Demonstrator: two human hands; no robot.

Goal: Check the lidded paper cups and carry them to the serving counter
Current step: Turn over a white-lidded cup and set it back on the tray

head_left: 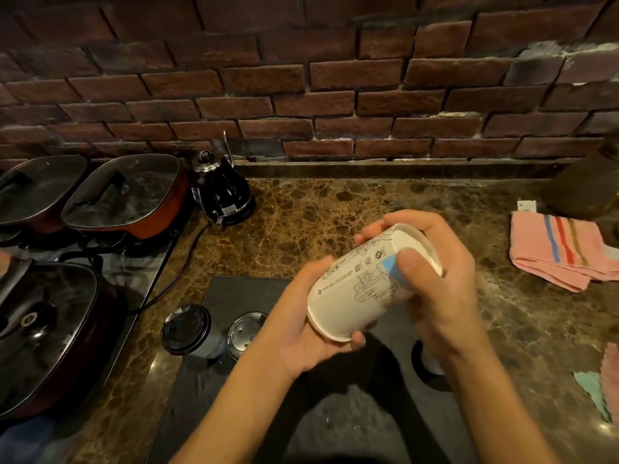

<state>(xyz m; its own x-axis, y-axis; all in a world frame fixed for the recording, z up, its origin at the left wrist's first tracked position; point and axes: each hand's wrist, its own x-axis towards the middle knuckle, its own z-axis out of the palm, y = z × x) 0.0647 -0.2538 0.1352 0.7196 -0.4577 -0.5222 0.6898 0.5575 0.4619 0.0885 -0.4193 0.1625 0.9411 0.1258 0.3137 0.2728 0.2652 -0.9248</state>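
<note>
A white paper cup [355,286] with black line drawings and a blue patch lies tilted on its side above the counter, held in both hands. My left hand [308,336] grips its lower end from below. My right hand [442,279] curls round its upper end, thumb on the blue patch. A second cup with a black lid [189,329] stands on the dark mat [234,380]. Another lidded cup [246,333] stands beside it, partly hidden by my left wrist. A further cup [430,360] shows under my right forearm.
Three lidded pans [124,192] sit on a stove at the left. A black kettle [222,192] stands by the brick wall, its cord trailing forward. A folded pink striped cloth [559,252] lies at the right on the brown marble counter [335,209].
</note>
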